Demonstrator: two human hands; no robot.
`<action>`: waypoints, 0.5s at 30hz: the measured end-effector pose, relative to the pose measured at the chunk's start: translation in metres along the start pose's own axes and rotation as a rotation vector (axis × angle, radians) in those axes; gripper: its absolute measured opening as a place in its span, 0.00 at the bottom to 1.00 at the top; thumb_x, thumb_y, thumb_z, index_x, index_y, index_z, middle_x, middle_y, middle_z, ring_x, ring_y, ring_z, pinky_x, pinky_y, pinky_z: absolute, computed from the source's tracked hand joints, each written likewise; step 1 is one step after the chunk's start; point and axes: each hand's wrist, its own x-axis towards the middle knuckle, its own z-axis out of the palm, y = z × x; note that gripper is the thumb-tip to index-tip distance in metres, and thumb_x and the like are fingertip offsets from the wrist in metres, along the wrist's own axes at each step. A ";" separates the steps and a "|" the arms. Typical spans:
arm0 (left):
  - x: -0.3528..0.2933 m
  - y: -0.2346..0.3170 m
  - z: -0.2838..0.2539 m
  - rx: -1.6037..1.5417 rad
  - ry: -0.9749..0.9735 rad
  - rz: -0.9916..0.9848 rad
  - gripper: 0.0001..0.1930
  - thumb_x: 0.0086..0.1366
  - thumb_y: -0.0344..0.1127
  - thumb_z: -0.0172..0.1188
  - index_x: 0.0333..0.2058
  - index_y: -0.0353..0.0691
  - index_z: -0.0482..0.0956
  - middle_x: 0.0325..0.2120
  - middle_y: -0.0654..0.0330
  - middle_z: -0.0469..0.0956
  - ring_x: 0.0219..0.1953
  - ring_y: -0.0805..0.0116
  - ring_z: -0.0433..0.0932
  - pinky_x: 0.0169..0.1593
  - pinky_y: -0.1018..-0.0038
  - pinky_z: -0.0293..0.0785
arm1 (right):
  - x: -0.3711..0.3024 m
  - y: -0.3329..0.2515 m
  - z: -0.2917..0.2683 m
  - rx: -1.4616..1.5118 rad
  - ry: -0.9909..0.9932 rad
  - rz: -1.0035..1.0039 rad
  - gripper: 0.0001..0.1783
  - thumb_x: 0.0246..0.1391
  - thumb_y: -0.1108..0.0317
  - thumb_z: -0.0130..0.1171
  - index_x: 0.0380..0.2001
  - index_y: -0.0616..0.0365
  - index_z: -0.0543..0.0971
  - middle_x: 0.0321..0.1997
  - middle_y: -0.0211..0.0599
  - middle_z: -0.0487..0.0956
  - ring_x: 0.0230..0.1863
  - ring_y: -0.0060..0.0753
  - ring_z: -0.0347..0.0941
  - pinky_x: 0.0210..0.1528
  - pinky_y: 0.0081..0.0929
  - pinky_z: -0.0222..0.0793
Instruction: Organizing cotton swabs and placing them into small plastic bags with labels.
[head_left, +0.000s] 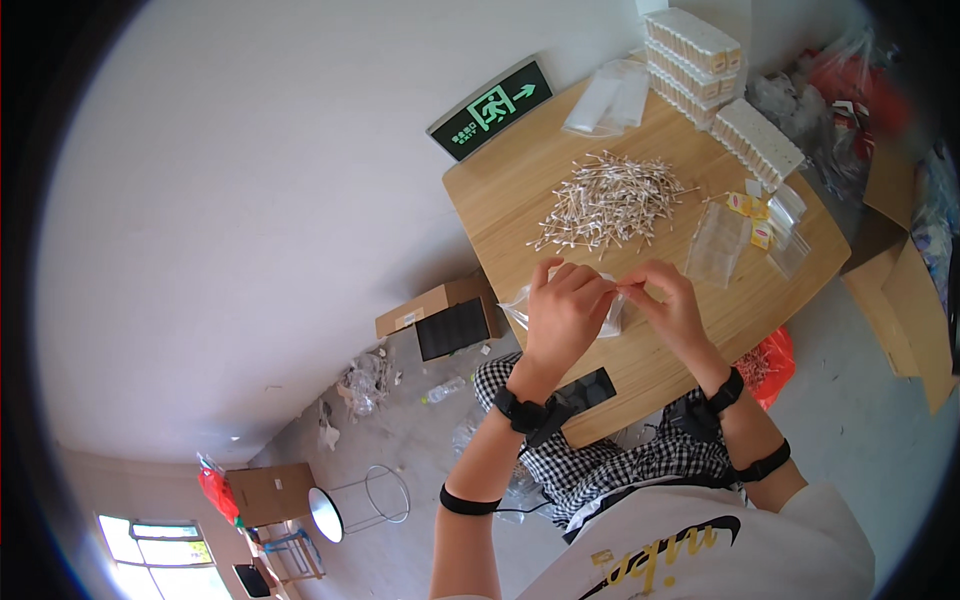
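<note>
At the near side of the wooden table, my left hand [566,312] is closed on a clear plastic bag [613,320], part of which sticks out on both sides of the hand. The fingertips of my right hand [670,303] pinch close beside the left ones, at the bag's upper edge. Whether anything small is between the fingertips is hard to make out. Beyond my hands lies a loose heap of cotton swabs [615,203]. To the right of the heap are flat clear bags [717,245] and small yellow-and-white cards [748,206].
White blocks of packed goods [695,65] are stacked at the table's far right. Flat clear sleeves [608,98] lie at the far edge. A dark phone [587,393] rests near my lap. A red bag [768,365] and an open carton [905,310] stand right of the table.
</note>
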 end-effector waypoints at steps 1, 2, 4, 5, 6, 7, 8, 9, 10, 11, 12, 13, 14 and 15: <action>-0.001 -0.003 0.001 -0.063 -0.020 -0.011 0.06 0.51 0.31 0.70 0.29 0.45 0.82 0.23 0.67 0.77 0.30 0.68 0.76 0.51 0.64 0.66 | 0.000 0.000 -0.001 -0.002 0.002 0.000 0.04 0.51 0.71 0.66 0.30 0.57 0.81 0.30 0.30 0.80 0.34 0.31 0.73 0.45 0.27 0.64; -0.001 -0.006 0.001 -0.127 -0.041 -0.021 0.06 0.51 0.30 0.70 0.28 0.45 0.83 0.24 0.67 0.77 0.31 0.69 0.76 0.51 0.65 0.66 | 0.000 0.000 -0.001 0.013 -0.022 0.007 0.03 0.51 0.71 0.65 0.29 0.57 0.81 0.30 0.30 0.79 0.34 0.31 0.73 0.45 0.28 0.63; -0.002 -0.008 0.000 -0.190 -0.051 -0.012 0.06 0.50 0.29 0.69 0.28 0.44 0.82 0.23 0.67 0.77 0.31 0.69 0.76 0.51 0.65 0.66 | 0.001 0.000 -0.003 0.025 -0.043 0.014 0.03 0.51 0.71 0.65 0.29 0.56 0.80 0.30 0.29 0.79 0.34 0.32 0.72 0.45 0.28 0.63; -0.002 -0.009 -0.001 -0.252 -0.062 -0.005 0.06 0.50 0.27 0.69 0.28 0.43 0.82 0.23 0.66 0.77 0.31 0.69 0.76 0.51 0.66 0.65 | 0.002 -0.001 -0.004 -0.050 -0.051 -0.053 0.03 0.51 0.72 0.65 0.28 0.56 0.80 0.30 0.29 0.79 0.34 0.32 0.72 0.45 0.28 0.62; -0.002 -0.010 -0.001 -0.253 -0.062 -0.003 0.06 0.50 0.27 0.69 0.28 0.43 0.82 0.23 0.66 0.77 0.31 0.69 0.76 0.51 0.66 0.65 | 0.003 -0.001 -0.004 -0.124 -0.060 -0.119 0.03 0.51 0.72 0.64 0.28 0.55 0.80 0.29 0.28 0.79 0.34 0.32 0.71 0.45 0.29 0.61; -0.002 -0.012 -0.002 -0.257 -0.062 0.026 0.07 0.49 0.27 0.69 0.28 0.43 0.82 0.23 0.66 0.77 0.31 0.69 0.76 0.51 0.66 0.65 | 0.003 -0.002 -0.004 -0.124 -0.059 -0.119 0.03 0.51 0.72 0.64 0.28 0.55 0.80 0.29 0.28 0.79 0.34 0.32 0.71 0.45 0.29 0.61; -0.003 -0.015 -0.003 -0.260 -0.062 0.054 0.07 0.48 0.26 0.69 0.28 0.42 0.81 0.23 0.66 0.76 0.31 0.69 0.76 0.51 0.67 0.65 | 0.004 -0.004 -0.004 -0.148 -0.040 -0.169 0.03 0.51 0.72 0.64 0.28 0.54 0.79 0.29 0.28 0.79 0.33 0.32 0.71 0.45 0.29 0.60; -0.002 -0.017 -0.003 -0.260 -0.063 0.055 0.07 0.48 0.26 0.69 0.28 0.42 0.81 0.23 0.66 0.76 0.31 0.69 0.76 0.51 0.67 0.65 | 0.004 -0.005 -0.004 -0.171 -0.021 -0.219 0.03 0.51 0.73 0.64 0.28 0.54 0.79 0.29 0.27 0.79 0.33 0.32 0.71 0.45 0.29 0.60; -0.002 -0.020 -0.003 -0.241 -0.046 0.083 0.07 0.48 0.26 0.69 0.28 0.42 0.81 0.24 0.66 0.76 0.31 0.69 0.76 0.50 0.67 0.65 | 0.005 -0.006 -0.005 -0.171 -0.021 -0.219 0.03 0.51 0.73 0.64 0.28 0.54 0.79 0.29 0.27 0.79 0.33 0.32 0.71 0.45 0.29 0.60; -0.003 -0.023 -0.003 -0.223 -0.030 0.112 0.08 0.48 0.26 0.69 0.27 0.42 0.81 0.24 0.66 0.76 0.32 0.68 0.76 0.50 0.68 0.65 | 0.007 -0.005 -0.007 -0.183 -0.017 -0.228 0.03 0.51 0.73 0.63 0.29 0.53 0.78 0.29 0.27 0.79 0.33 0.32 0.71 0.45 0.29 0.59; -0.003 -0.026 -0.003 -0.223 -0.030 0.112 0.08 0.48 0.26 0.69 0.27 0.42 0.81 0.24 0.66 0.76 0.32 0.68 0.76 0.50 0.68 0.65 | 0.008 -0.005 -0.008 -0.196 -0.013 -0.236 0.03 0.52 0.73 0.63 0.29 0.53 0.78 0.29 0.27 0.79 0.33 0.31 0.71 0.45 0.29 0.59; -0.003 -0.029 -0.002 -0.215 -0.024 0.126 0.08 0.47 0.26 0.69 0.27 0.42 0.80 0.24 0.66 0.77 0.32 0.68 0.76 0.50 0.68 0.65 | 0.008 -0.003 -0.011 -0.200 -0.011 -0.236 0.03 0.52 0.73 0.63 0.29 0.53 0.78 0.29 0.27 0.79 0.33 0.31 0.71 0.45 0.29 0.59; -0.003 -0.032 -0.001 -0.207 -0.019 0.141 0.08 0.47 0.26 0.69 0.28 0.42 0.80 0.25 0.66 0.77 0.33 0.68 0.76 0.50 0.69 0.65 | 0.009 -0.001 -0.013 -0.202 -0.022 -0.229 0.03 0.52 0.73 0.63 0.29 0.53 0.78 0.29 0.27 0.79 0.33 0.31 0.71 0.45 0.29 0.59; -0.005 -0.034 0.000 -0.212 -0.016 0.144 0.08 0.47 0.26 0.69 0.28 0.42 0.80 0.25 0.66 0.77 0.33 0.68 0.76 0.50 0.69 0.65 | 0.009 0.000 -0.015 -0.205 -0.033 -0.221 0.03 0.52 0.73 0.63 0.29 0.53 0.78 0.29 0.27 0.78 0.33 0.31 0.71 0.46 0.29 0.59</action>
